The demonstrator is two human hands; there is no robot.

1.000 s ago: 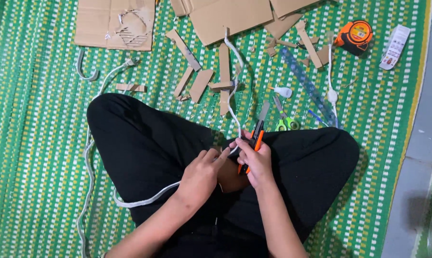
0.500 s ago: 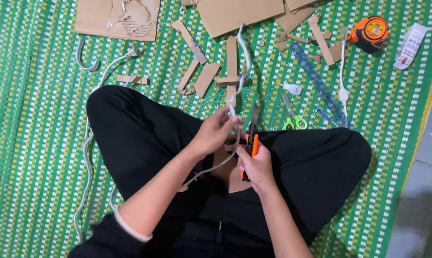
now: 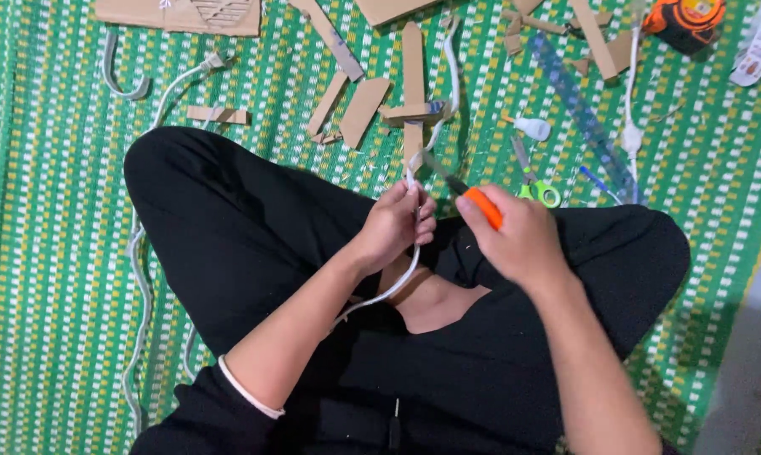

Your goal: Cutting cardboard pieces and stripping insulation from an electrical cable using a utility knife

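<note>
Posture: person seated cross-legged in black trousers on a green woven mat, seen from above.
Left hand: left hand closed around a white cable, fingers wrapped tight on it just above the lap.
Cable path: from the left fist it runs up past the cardboard pieces toward the top of the mat; below the fist it curves down across the lap to the left.
Right hand: right hand clamped on the orange handle of a utility knife; thumb lies along the handle.
Blade: dark blade points up and left, its tip just beside the cable above the left fist; contact cannot be told.
Hands relative: close together, over the crossed legs.
Cardboard: cardboard strips scattered on the mat ahead of the knees; a larger cardboard sheet at top left.
Scissors: green-handled scissors on the mat, just beyond the right hand.
Ruler: clear blue ruler lying slantwise to the right of the scissors.
Small bottle: white glue bottle lying near the scissors.
Tape measure: orange and black tape measure at top right, well apart from the hands.
Second cable: grey-white cable trailing down the mat beside the left knee.
</note>
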